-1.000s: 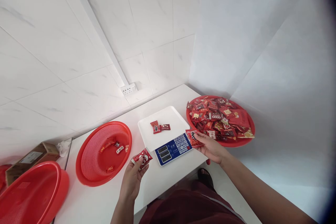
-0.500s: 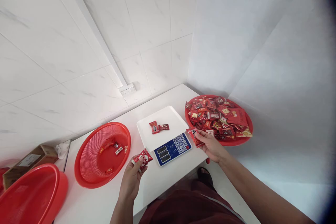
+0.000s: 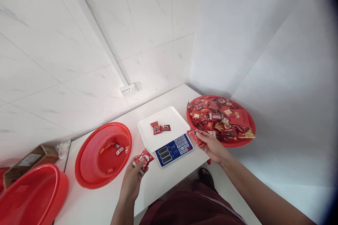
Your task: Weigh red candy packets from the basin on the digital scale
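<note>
Packet of pillow-shaped, red-and-white plastic [image 3: 147, 156]: pinching finger-to-thumb in left hand [image 3: 132, 177], left of flat white-and-blue scale [image 3: 173, 151]; gripping black-lettered red plastic packet [image 3: 194, 136] in right hand [image 3: 214, 148], by scale's right edge.

left grip [image 3: 133, 175]: red-and-white packet [image 3: 146, 157] | right grip [image 3: 212, 147]: red packet [image 3: 194, 136], seemingly black lettering | scale panel [image 3: 173, 150] between grips: blue | basket [image 3: 86, 156] left of left grip: red | surface [image 3: 155, 182] beneath grips: white
</note>
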`<state>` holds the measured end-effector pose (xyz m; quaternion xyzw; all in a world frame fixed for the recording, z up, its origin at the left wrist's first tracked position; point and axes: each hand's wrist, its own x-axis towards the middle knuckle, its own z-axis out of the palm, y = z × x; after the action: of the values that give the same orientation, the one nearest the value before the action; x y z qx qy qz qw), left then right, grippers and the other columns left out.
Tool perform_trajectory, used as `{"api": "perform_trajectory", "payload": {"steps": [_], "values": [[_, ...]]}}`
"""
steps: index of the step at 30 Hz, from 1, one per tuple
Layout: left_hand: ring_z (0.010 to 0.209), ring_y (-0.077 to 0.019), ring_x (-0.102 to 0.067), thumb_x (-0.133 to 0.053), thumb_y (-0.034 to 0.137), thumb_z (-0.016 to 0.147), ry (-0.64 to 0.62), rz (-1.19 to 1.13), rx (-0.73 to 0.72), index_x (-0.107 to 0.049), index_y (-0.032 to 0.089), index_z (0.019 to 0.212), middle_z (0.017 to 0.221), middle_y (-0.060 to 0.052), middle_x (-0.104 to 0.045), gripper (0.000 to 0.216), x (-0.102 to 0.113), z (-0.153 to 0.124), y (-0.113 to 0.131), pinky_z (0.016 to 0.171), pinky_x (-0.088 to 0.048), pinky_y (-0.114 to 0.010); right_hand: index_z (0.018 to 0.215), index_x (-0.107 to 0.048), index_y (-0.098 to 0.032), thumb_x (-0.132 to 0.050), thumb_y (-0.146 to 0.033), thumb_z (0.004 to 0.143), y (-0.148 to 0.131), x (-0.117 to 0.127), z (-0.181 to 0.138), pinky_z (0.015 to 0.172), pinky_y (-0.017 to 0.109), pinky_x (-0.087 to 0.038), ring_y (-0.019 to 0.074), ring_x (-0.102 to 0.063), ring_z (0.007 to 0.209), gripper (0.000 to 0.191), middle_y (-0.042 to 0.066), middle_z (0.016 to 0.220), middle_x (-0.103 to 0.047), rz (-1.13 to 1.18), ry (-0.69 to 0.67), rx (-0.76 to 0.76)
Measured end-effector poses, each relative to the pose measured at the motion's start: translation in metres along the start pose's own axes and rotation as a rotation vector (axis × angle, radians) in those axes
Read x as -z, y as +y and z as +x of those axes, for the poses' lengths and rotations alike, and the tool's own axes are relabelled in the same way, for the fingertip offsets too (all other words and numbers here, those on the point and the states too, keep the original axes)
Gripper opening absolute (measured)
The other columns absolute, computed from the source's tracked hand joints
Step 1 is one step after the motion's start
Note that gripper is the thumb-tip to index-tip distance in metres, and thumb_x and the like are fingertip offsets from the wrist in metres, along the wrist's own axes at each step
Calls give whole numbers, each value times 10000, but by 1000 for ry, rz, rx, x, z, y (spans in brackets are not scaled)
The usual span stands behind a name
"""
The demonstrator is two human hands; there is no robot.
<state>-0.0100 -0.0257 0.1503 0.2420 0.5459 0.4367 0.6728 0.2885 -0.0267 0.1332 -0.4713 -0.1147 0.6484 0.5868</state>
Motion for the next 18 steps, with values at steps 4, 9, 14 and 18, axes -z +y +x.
{"api": "perform_trajectory", "payload": {"steps": [4,9,14,18], "values": [[691,-92,-583,-739,308,654,5,12,-5,-554,179,846,834,0,-645,296,1,2,0,667,-468,-218,731,-622,-203,-689,-207,706,1,-1,2,510,155,-484,67,-568,548,71,-37,652,-637,14,5,-17],[755,-120,-612,-746,281,655,-2,-17,8,-542,185,989,935,-46,-654,402,2,6,-1,721,-492,-259,694,-602,-186,-699,-182,697,2,-1,5,428,120,-443,41,-521,476,97,-51,588,-599,64,38,-36],[773,-134,-616,-744,248,660,-27,-55,23,-561,181,1004,971,-61,-655,396,2,7,-1,748,-509,-293,712,-609,-176,-698,-177,706,5,2,9,420,114,-444,34,-527,470,90,-48,599,-615,110,55,-68],[773,-130,-612,-741,235,663,-35,-54,36,-590,158,951,957,-64,-659,335,1,8,-1,756,-516,-285,756,-614,-192,-679,-199,729,8,4,12,450,138,-474,53,-563,509,71,-34,662,-646,102,32,-70]]}}
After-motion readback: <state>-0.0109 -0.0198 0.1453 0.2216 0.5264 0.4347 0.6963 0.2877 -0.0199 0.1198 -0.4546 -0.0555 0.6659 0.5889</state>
